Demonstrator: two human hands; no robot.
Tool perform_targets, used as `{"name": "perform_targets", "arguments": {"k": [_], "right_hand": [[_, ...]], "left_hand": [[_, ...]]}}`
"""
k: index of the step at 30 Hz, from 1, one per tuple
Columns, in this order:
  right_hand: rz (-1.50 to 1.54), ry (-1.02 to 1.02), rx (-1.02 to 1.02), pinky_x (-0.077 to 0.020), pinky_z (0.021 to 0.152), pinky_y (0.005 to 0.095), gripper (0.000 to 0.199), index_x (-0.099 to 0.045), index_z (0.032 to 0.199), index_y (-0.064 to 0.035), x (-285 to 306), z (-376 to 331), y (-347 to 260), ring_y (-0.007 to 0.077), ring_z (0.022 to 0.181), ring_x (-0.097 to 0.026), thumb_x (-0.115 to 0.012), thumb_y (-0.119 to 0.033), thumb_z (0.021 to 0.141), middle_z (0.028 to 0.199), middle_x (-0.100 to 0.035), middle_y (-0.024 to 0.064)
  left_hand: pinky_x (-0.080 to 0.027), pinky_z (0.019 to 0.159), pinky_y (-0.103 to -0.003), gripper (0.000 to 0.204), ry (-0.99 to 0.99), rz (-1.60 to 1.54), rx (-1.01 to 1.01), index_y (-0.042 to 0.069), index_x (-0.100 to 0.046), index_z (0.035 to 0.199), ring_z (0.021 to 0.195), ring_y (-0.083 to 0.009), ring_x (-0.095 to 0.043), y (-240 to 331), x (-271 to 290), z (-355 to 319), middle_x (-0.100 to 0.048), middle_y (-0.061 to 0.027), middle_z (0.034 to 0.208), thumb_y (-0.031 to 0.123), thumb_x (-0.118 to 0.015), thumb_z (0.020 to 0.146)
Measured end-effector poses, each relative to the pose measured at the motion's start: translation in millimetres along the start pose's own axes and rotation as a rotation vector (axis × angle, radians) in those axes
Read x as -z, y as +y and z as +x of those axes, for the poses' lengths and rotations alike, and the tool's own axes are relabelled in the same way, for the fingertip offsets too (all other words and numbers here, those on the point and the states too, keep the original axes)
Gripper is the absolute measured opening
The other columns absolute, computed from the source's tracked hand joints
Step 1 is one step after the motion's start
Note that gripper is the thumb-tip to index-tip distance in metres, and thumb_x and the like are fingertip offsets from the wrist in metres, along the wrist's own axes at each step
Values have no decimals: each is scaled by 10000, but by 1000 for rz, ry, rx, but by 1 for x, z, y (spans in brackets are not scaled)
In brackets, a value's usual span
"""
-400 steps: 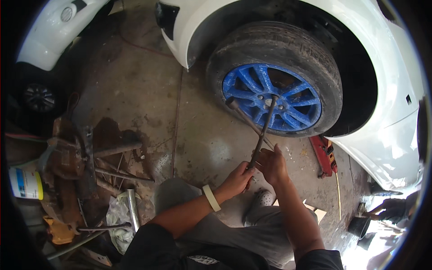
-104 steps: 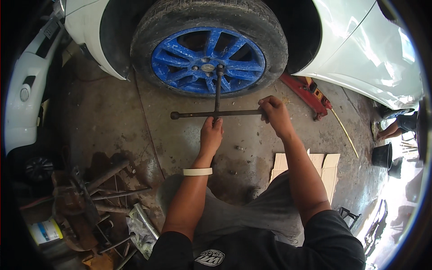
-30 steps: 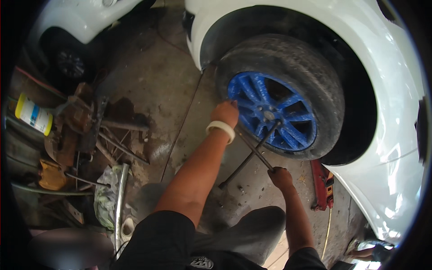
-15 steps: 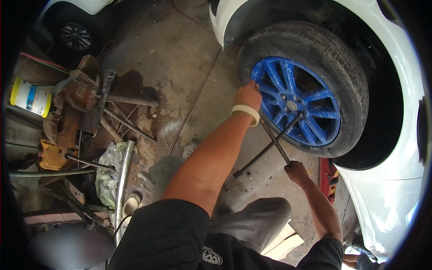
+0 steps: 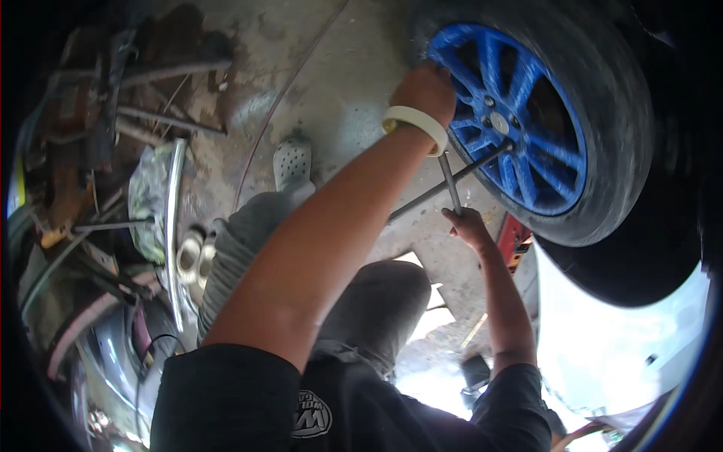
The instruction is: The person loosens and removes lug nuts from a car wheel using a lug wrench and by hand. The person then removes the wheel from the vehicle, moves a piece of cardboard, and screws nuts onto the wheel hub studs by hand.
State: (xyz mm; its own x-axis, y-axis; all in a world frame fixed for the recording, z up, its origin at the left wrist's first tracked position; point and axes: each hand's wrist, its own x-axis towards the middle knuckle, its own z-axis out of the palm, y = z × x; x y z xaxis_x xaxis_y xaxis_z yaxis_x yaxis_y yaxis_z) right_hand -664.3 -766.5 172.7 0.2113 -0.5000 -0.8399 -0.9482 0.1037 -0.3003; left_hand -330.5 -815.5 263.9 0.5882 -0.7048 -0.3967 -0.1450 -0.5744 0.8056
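A blue alloy wheel in a black tyre fills the upper right of the head view. A grey cross wrench is set on the wheel near its hub. My left hand, with a white band at the wrist, grips the wrench's upper arm right against the blue spokes. My right hand holds the lower arm of the same wrench. My knees, in grey trousers, are bent below the wrench.
White car bodywork curves under the tyre at the right. A red jack lies on the concrete floor beneath the wheel. Rusty metal parts and rods are piled at the left, with a chrome strip and a sandal nearby.
The view has swung closer and tilted, so the wheel now sits at the upper right. Both hands stay on the cross wrench, which has turned a little.
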Motion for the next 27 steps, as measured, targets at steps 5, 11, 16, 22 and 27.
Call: {"name": "perform_targets", "arguments": {"k": [5,11,16,22,27], "right_hand": [[45,-85,-117,-502,595,362,609,-631,637,-52,-2,15,-5,181,540,-602,-702,-587,918,565,-611,61],[-55,-20,-57,-436,603,449,584,-595,644,-19,-6,20,3,239,556,-501,-741,-532,882,559,-551,118],[-37,-72,58,-427,611,446,470,-608,707,-17,-1,11,1,216,579,-487,-733,-427,901,592,-553,103],[-1,-121,-17,-413,608,435,431,-584,716,-1,7,5,-2,209,586,-472,-722,-362,906,590,-528,98],[-17,-112,-8,-442,643,458,442,-597,750,37,11,-3,-5,246,610,-528,-676,-373,896,617,-554,164]], "left_hand": [[-530,902,-538,329,60,-37,213,59,-650,1114,997,-443,-694,20,14,0,-726,-243,1041,343,-504,1034],[-551,859,-542,305,122,38,272,120,-649,1130,937,-452,-710,15,3,7,-738,-234,958,367,-499,1032],[-562,829,-532,264,224,21,265,133,-648,1130,901,-447,-714,12,-7,6,-742,-223,939,336,-515,1026],[-562,811,-534,242,225,45,233,138,-641,1130,868,-441,-714,4,-12,8,-739,-217,907,313,-516,1020],[-560,816,-531,244,212,65,221,133,-640,1128,866,-439,-714,-2,-18,14,-739,-216,914,306,-509,1018]]}}
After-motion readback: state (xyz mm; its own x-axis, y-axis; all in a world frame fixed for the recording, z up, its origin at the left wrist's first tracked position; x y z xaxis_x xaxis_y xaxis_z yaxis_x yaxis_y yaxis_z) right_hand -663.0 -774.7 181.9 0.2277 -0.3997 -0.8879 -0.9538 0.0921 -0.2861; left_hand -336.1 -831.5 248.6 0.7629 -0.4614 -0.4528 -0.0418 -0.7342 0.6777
